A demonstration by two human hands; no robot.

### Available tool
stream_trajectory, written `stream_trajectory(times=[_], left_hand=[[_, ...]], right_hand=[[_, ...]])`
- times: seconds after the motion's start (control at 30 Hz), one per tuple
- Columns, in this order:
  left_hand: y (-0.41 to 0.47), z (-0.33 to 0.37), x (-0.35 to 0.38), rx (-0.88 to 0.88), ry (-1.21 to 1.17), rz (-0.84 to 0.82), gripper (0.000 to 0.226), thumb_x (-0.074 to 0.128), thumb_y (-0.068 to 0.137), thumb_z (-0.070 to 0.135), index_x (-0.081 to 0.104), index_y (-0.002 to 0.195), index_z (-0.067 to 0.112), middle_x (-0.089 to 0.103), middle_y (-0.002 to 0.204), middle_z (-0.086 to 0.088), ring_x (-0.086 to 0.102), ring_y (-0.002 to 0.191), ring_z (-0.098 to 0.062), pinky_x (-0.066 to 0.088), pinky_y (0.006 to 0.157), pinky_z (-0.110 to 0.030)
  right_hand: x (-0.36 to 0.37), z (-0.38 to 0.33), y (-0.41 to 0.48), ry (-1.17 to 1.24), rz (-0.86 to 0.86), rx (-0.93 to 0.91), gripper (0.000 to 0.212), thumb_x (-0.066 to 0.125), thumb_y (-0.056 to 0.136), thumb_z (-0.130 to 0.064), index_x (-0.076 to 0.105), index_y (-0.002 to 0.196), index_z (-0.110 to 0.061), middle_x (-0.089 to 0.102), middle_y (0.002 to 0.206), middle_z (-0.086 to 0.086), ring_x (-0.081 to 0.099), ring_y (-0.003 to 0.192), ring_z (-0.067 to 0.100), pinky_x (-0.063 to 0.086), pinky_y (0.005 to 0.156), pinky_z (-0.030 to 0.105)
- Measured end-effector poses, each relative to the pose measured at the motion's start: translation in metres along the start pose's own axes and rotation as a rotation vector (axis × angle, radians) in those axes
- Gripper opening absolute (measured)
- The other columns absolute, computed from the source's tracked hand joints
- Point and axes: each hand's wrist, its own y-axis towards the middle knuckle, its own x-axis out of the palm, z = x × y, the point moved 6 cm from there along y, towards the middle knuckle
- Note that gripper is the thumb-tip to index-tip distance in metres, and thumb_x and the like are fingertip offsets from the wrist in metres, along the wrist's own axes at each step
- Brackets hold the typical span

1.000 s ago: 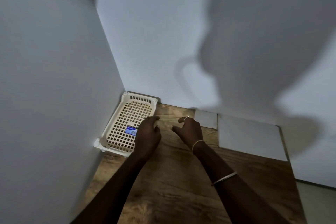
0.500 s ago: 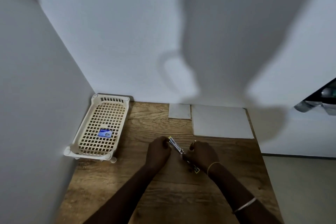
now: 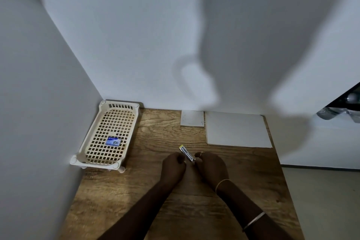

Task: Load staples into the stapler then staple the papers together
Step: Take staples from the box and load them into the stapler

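Note:
A small metal stapler [image 3: 186, 153] with a yellow tip points up and to the left between my two hands, above the wooden table [image 3: 155, 200]. My right hand [image 3: 211, 167] closes around its lower end. My left hand [image 3: 173, 167] is curled beside it, fingertips at its middle; whether it grips is hard to tell. A small blue staple box [image 3: 113, 140] lies in the cream plastic basket [image 3: 91, 142] at the left. A large white paper sheet [image 3: 236, 129] and a smaller paper [image 3: 192, 118] lie flat at the table's back.
White walls close in on the left and behind the table. The table's right edge [image 3: 280, 171] drops to a pale floor. A dark object [image 3: 342, 107] juts in at the far right.
One second ago both hands were open near the basket. Half a second ago they held the stapler mid-table; the hands have shifted little since. The camera view has tilted.

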Motion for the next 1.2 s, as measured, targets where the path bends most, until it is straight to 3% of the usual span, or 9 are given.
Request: stream_trajectory(times=[0.1, 0.23, 0.4, 0.6, 0.73, 0.87, 1.0, 1.1, 1.2], left_hand=[[-0.003, 0.0, 0.003, 0.007, 0.004, -0.004, 0.031, 0.064, 0.084, 0.003, 0.076, 0.111, 0.011, 0.077, 0.112, -0.007, 0.069, 0.11, -0.02, 0.045, 0.09, -0.021], [-0.006, 0.001, 0.006, -0.003, -0.002, -0.017, 0.032, 0.063, 0.084, 0.003, 0.076, 0.112, 0.011, 0.077, 0.112, -0.008, 0.069, 0.108, -0.02, 0.042, 0.085, -0.017], [-0.007, 0.004, 0.006, -0.011, 0.016, -0.029, 0.03, 0.061, 0.083, 0.005, 0.076, 0.108, 0.013, 0.077, 0.11, -0.006, 0.068, 0.108, -0.02, 0.039, 0.081, -0.016], [-0.007, 0.003, 0.008, -0.027, -0.047, -0.064, 0.023, 0.063, 0.088, 0.012, 0.078, 0.105, 0.016, 0.078, 0.104, -0.001, 0.07, 0.1, -0.014, 0.051, 0.089, -0.026], [-0.008, -0.003, 0.017, -0.097, -0.235, -0.103, 0.022, 0.061, 0.087, 0.011, 0.081, 0.087, 0.02, 0.079, 0.083, 0.005, 0.073, 0.081, -0.005, 0.056, 0.079, -0.029], [-0.005, -0.004, 0.027, -0.227, -0.535, -0.202, 0.026, 0.059, 0.099, 0.018, 0.08, 0.085, 0.01, 0.079, 0.094, -0.017, 0.073, 0.089, -0.029, 0.056, 0.081, -0.039], [-0.004, 0.01, 0.025, -0.329, -0.844, -0.227, 0.03, 0.063, 0.098, 0.023, 0.076, 0.101, -0.004, 0.072, 0.1, -0.028, 0.068, 0.093, -0.039, 0.053, 0.094, -0.051], [-0.006, 0.03, 0.02, -0.346, -1.12, -0.295, 0.026, 0.059, 0.098, 0.016, 0.071, 0.105, -0.006, 0.069, 0.085, -0.016, 0.066, 0.077, -0.027, 0.057, 0.081, -0.044], [-0.008, 0.06, 0.006, -0.286, -1.308, -0.393, 0.019, 0.053, 0.1, 0.013, 0.066, 0.103, 0.0, 0.065, 0.073, -0.006, 0.064, 0.063, -0.015, 0.057, 0.065, -0.029]], right_hand=[[0.0, 0.0, 0.0, -0.046, 0.006, -0.034, 0.024, 0.056, 0.088, -0.044, 0.072, 0.103, -0.033, 0.072, 0.093, -0.001, 0.071, 0.089, 0.022, 0.051, 0.068, 0.031], [-0.002, -0.002, 0.001, -0.047, 0.033, -0.098, 0.039, 0.059, 0.09, -0.041, 0.063, 0.128, -0.041, 0.072, 0.108, -0.006, 0.07, 0.1, 0.019, 0.055, 0.078, 0.033], [-0.002, -0.01, 0.003, -0.171, 0.014, -0.193, 0.019, 0.06, 0.088, -0.041, 0.073, 0.102, -0.037, 0.063, 0.082, -0.005, 0.066, 0.074, 0.019, 0.045, 0.056, 0.029], [-0.005, -0.017, -0.002, -0.219, 0.014, -0.32, 0.013, 0.063, 0.085, -0.036, 0.073, 0.09, -0.029, 0.062, 0.079, -0.003, 0.065, 0.071, 0.023, 0.032, 0.053, 0.027], [-0.016, -0.016, -0.005, -0.104, 0.064, -0.361, 0.021, 0.061, 0.09, -0.033, 0.076, 0.103, -0.033, 0.072, 0.087, -0.004, 0.068, 0.077, 0.022, 0.047, 0.061, 0.03], [-0.034, -0.019, -0.006, -0.006, 0.124, -0.382, 0.024, 0.058, 0.091, -0.04, 0.077, 0.106, -0.034, 0.067, 0.079, -0.002, 0.065, 0.071, 0.022, 0.051, 0.058, 0.035], [-0.06, -0.024, -0.003, 0.118, 0.201, -0.392, 0.019, 0.062, 0.09, -0.037, 0.077, 0.1, -0.033, 0.06, 0.072, -0.006, 0.058, 0.063, 0.014, 0.046, 0.053, 0.03], [-0.084, -0.03, -0.001, 0.136, 0.264, -0.41, 0.022, 0.056, 0.089, -0.037, 0.075, 0.098, -0.033, 0.055, 0.068, -0.007, 0.055, 0.058, 0.013, 0.045, 0.05, 0.03], [-0.111, -0.038, 0.001, 0.144, 0.34, -0.446, 0.017, 0.064, 0.089, -0.032, 0.075, 0.102, -0.035, 0.05, 0.067, -0.007, 0.054, 0.057, 0.014, 0.04, 0.05, 0.027]])
